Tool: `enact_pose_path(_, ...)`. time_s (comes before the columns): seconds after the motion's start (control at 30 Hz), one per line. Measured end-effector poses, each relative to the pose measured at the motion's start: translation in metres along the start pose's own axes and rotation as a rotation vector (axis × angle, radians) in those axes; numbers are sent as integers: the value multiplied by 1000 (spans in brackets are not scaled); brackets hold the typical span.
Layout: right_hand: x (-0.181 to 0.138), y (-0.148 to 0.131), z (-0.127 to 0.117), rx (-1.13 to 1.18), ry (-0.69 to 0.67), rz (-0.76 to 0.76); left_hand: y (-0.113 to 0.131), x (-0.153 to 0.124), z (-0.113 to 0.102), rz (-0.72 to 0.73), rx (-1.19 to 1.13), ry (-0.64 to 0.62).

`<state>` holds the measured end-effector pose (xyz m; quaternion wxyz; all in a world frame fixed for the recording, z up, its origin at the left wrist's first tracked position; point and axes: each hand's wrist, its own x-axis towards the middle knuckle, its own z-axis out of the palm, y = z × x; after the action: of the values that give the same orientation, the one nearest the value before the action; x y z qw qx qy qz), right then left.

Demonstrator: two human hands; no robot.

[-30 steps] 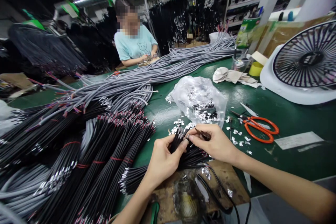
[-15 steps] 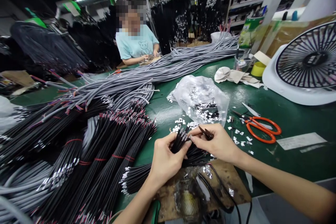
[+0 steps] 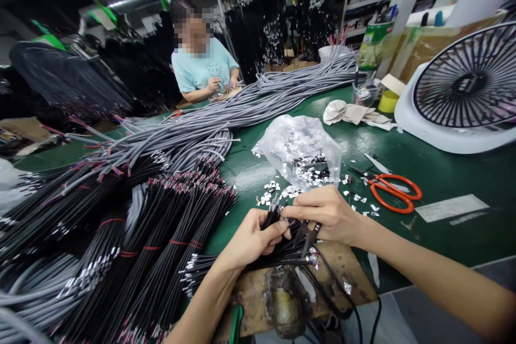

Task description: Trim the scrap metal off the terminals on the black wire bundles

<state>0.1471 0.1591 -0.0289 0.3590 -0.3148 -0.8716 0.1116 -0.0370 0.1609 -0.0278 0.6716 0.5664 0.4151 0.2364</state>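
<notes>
Black wire bundle (image 3: 282, 244) — silvery tips

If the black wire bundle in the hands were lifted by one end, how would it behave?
The black wire bundle would probably bend only slightly: its short strands lie nearly straight. No band shows around it, unlike the red-banded bundles beside it, so strands may slip out.
</notes>
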Motion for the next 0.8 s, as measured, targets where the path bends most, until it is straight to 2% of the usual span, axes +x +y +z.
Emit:
enact_pose_path(0.07,-2,4,-7,-136,42,25,0,3,0,-14,30,56)
enact_pose_path(0.17,-3,12,-13,-353,171,287,-3,6,-3,114,149,187)
enact_pose_path(0.27,-3,17,-10,-409,141,430,-5,7,-9,201,285,248)
enact_pose_path(0.47,-1,11,8,-16,93,458,-5,2,-12,122,246,160)
enact_pose_path(0.63,6,3,14,430,40,563,-2,0,-8,104,303,220)
enact_pose_path(0.73,9,1,13,505,11,598,-4,0,-7,109,325,273)
enact_pose_path(0.8,8,2,12,435,7,607,-6,-1,-7,136,333,331)
